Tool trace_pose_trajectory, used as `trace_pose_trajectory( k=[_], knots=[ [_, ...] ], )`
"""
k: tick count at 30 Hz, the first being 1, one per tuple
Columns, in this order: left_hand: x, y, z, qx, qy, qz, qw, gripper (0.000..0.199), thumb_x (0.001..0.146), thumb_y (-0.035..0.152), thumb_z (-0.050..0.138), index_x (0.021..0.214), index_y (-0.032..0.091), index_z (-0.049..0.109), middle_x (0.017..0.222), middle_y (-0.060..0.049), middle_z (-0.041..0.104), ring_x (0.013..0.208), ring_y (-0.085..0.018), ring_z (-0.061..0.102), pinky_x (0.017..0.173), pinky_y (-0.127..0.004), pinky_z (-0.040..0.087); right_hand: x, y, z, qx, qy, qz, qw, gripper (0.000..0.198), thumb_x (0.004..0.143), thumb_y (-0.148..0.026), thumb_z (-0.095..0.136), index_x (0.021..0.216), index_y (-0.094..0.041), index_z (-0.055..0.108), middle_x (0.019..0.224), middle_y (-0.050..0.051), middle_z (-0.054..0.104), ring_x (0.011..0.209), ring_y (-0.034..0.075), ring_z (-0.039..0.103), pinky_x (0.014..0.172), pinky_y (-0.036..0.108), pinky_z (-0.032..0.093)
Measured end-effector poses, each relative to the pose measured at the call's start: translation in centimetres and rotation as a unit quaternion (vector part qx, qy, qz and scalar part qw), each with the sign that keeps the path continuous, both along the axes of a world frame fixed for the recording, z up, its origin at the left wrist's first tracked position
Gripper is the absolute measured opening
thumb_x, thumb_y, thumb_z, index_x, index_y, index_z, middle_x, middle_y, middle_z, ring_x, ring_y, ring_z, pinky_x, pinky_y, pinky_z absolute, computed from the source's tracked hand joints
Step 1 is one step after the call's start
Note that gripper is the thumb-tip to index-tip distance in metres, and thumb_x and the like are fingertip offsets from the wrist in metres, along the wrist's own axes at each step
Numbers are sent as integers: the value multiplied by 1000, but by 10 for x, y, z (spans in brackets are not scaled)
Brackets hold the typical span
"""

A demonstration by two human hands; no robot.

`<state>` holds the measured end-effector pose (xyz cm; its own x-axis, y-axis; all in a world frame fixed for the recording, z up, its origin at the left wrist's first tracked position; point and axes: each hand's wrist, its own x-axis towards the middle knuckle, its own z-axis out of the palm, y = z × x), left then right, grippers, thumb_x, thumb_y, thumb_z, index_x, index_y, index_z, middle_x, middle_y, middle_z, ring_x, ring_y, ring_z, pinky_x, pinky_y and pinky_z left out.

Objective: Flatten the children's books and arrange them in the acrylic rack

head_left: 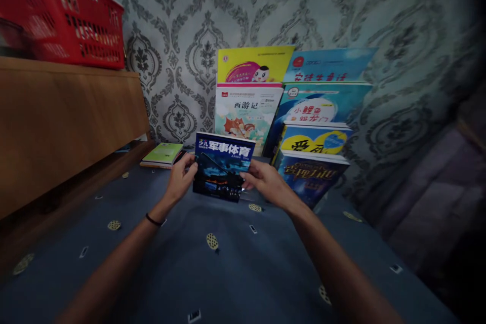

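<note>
A dark blue book (222, 167) with white lettering is held upright, its cover towards me. My left hand (182, 176) grips its left edge, and my right hand (266, 180) grips its right edge with the thumb on the cover. Close behind it stands a white book (246, 111) with a yellow book (254, 58) at its back. To the right stands a second row: a dark blue book (311, 174) in front, then a yellow and blue book (317, 139), a teal book (322, 101) and a light blue book (330, 65).
A green book (163, 153) lies on a small stack at the left. The blue patterned cloth (152, 243) spreads beneath the books. Further left, a red basket (85, 25) sits on a wooden cabinet (68, 116). Patterned wallpaper (170, 25) rises behind; dark fabric (429, 177) hangs at right.
</note>
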<state>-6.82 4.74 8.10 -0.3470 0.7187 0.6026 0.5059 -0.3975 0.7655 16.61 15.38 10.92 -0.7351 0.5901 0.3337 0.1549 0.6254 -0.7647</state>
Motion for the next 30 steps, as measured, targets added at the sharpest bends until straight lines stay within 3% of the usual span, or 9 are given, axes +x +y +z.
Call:
trace_pose_trajectory(
  k=[5, 9, 17, 24, 30],
  knots=[
    [10, 21, 50, 99, 62, -1, 993, 14, 92, 32, 52, 89, 19, 57, 78, 0, 55, 70, -13, 54, 61, -23, 49, 8, 9, 36, 143, 65, -107, 982, 19, 92, -24, 57, 110, -22, 63, 85, 4, 71, 77, 22, 69, 71, 37, 57],
    [14, 42, 67, 146, 64, -34, 987, 21, 94, 40, 54, 95, 20, 56, 84, -1, 55, 76, -15, 57, 67, -25, 54, 12, 20, 55, 208, 88, -150, 963, 20, 94, -27, 57, 112, -22, 62, 90, 7, 71, 87, 26, 68, 76, 39, 56],
    [19, 65, 51, 123, 52, -42, 990, 25, 92, 45, 58, 90, 20, 55, 83, -1, 52, 76, -15, 55, 67, -26, 56, 22, 29, 48, 240, 23, -194, 951, 13, 93, -24, 55, 105, -22, 60, 81, 4, 67, 83, 26, 66, 73, 38, 52],
    [15, 78, 35, 111, 47, -59, 991, 12, 91, 31, 56, 89, 19, 57, 82, 0, 53, 75, -15, 57, 64, -26, 59, 20, 33, 42, 232, -29, -211, 949, 5, 92, -22, 55, 96, -20, 57, 77, 6, 66, 76, 24, 66, 72, 38, 50],
    [0, 89, 20, 82, 75, -14, 994, 13, 89, 26, 54, 93, 18, 63, 86, -3, 61, 80, -17, 59, 66, -26, 53, 9, 43, 24, 237, -41, -203, 949, 14, 92, -19, 50, 105, -19, 57, 79, 8, 68, 78, 26, 68, 71, 37, 52]
  ],
)
